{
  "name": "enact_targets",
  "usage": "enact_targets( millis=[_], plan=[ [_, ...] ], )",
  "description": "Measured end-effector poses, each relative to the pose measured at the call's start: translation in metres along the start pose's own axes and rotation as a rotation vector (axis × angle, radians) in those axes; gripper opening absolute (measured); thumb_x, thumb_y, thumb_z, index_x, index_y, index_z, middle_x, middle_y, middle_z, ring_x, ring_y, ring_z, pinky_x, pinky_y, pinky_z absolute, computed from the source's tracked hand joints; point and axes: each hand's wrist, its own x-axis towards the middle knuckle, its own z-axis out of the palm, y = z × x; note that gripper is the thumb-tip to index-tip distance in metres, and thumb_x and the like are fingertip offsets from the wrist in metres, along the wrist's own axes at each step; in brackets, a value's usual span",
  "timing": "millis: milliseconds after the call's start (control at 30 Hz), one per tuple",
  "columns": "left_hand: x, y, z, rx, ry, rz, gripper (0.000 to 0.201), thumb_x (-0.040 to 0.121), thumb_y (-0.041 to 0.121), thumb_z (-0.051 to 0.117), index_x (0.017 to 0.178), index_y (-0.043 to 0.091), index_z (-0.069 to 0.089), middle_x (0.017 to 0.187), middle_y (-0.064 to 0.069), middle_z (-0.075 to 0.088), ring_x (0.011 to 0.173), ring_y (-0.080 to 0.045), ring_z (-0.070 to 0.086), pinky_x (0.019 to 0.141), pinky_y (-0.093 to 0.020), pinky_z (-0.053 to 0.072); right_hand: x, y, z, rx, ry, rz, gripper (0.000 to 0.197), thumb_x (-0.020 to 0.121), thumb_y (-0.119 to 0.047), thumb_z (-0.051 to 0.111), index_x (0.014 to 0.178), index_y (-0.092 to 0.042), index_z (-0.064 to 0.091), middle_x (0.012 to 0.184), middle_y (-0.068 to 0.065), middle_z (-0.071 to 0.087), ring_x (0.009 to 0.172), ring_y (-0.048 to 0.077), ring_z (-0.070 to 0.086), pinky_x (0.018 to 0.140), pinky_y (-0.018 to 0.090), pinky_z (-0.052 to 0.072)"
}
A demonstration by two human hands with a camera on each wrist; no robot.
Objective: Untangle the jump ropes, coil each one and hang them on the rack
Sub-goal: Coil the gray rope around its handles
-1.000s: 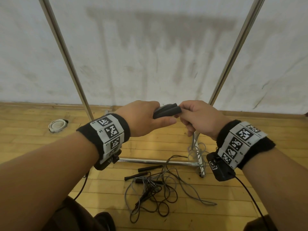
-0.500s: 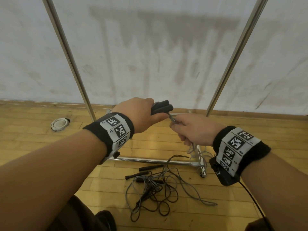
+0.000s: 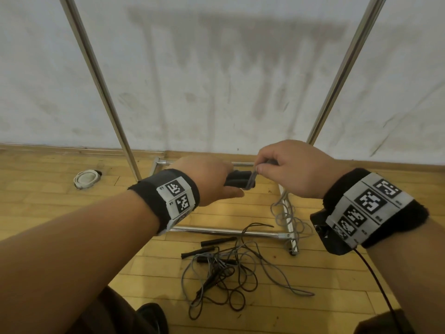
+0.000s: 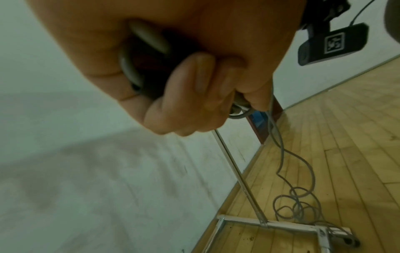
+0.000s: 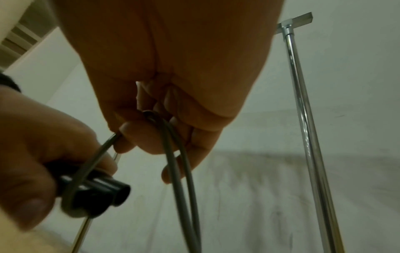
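Above floor, left hand (image 3: 212,182) gripping handles (image 3: 238,180)

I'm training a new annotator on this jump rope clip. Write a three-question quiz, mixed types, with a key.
1. True or false: the left hand grips two black handles together.
2. What does the right hand pinch? A) grey cord B) rack pole C) nothing
3. Fill in: the tangled ropes lie on the ____ beside the rack base.

Key: 1 true; 2 A; 3 floor.
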Motion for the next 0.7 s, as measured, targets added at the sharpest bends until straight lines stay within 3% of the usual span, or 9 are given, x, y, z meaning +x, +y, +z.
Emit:
enact_targets(
  millis=[133, 267, 333, 400, 467, 600, 700],
  plan=[
    [-0.009, 0.008, -0.009, -0.032, -0.020, 0.148, 0.047, 0.089, 0.086, 0.045, 0.094, 0.039, 0.041, 0.074, 0.011, 0.057, 0.063, -0.005, 0.053, 0.048, -0.025, 0.032, -0.002, 0.009, -0.007, 0.119, -0.016, 0.003, 0.012, 0.099, -0.034, 0.062, 0.096, -0.032, 0.073, 0.091, -0.018, 0.069, 0.089, -0.004, 0.060, 0.073, 0.011, 0.040],
    [-0.015, 0.007, -0.022, -0.135, -0.016, 0.247, 0.050, 0.079, 0.091, 0.038, 0.086, 0.041, 0.038, 0.073, 0.011, 0.057, 0.063, -0.003, 0.053, 0.051, -0.025, 0.034, -0.004, 0.019, -0.010, 0.321, -0.059, 0.040, 0.014, 0.099, -0.031, 0.064, 0.091, -0.027, 0.075, 0.073, 0.001, 0.069, 0.064, 0.010, 0.060, 0.069, 0.029, 0.048],
    [-0.018, 0.005, -0.028, -0.222, 0.002, 0.265, 0.056, 0.073, 0.093, 0.036, 0.094, 0.043, 0.047, 0.078, 0.011, 0.061, 0.068, -0.003, 0.058, 0.055, -0.025, 0.040, -0.006, 0.022, -0.009, 0.535, -0.087, 0.067, 0.018, 0.101, -0.023, 0.061, 0.093, -0.016, 0.075, 0.064, 0.003, 0.059, 0.059, 0.013, 0.053, 0.064, 0.026, 0.048],
    [-0.021, 0.002, -0.033, -0.300, 0.023, 0.269, 0.077, 0.066, 0.097, 0.032, 0.110, 0.038, 0.057, 0.083, 0.010, 0.066, 0.072, -0.004, 0.062, 0.060, -0.026, 0.048, -0.005, 0.021, -0.005, 0.787, -0.114, 0.094, 0.021, 0.104, -0.014, 0.055, 0.095, -0.005, 0.071, 0.066, 0.006, 0.051, 0.061, 0.019, 0.048, 0.060, 0.021, 0.050],
    [-0.023, 0.001, -0.035, -0.334, 0.023, 0.269, 0.083, 0.064, 0.097, 0.030, 0.115, 0.038, 0.059, 0.083, 0.011, 0.068, 0.071, -0.003, 0.062, 0.060, -0.025, 0.047, -0.004, 0.019, -0.001, 0.928, -0.131, 0.120, 0.021, 0.105, -0.012, 0.051, 0.096, -0.002, 0.068, 0.068, 0.011, 0.045, 0.064, 0.027, 0.041, 0.060, 0.024, 0.051],
    [-0.023, 0.005, -0.034, -0.209, -0.024, 0.278, 0.050, 0.080, 0.090, 0.043, 0.087, 0.040, 0.047, 0.073, 0.010, 0.061, 0.064, -0.002, 0.056, 0.052, -0.022, 0.036, -0.002, 0.016, -0.001, 0.954, -0.119, 0.125, 0.018, 0.104, -0.010, 0.053, 0.099, 0.001, 0.067, 0.059, 0.003, 0.036, 0.053, 0.019, 0.029, 0.055, 0.029, 0.042],
    [-0.021, 0.008, -0.031, -0.097, -0.025, 0.296, 0.050, 0.084, 0.089, 0.044, 0.081, 0.039, 0.037, 0.071, 0.010, 0.057, 0.062, -0.003, 0.053, 0.050, -0.024, 0.032, -0.001, 0.012, -0.003, 1.029, -0.090, 0.164, 0.009, 0.101, -0.006, 0.058, 0.100, 0.001, 0.065, 0.054, -0.001, 0.040, 0.048, 0.015, 0.029, 0.047, 0.025, 0.035]
  ],
)
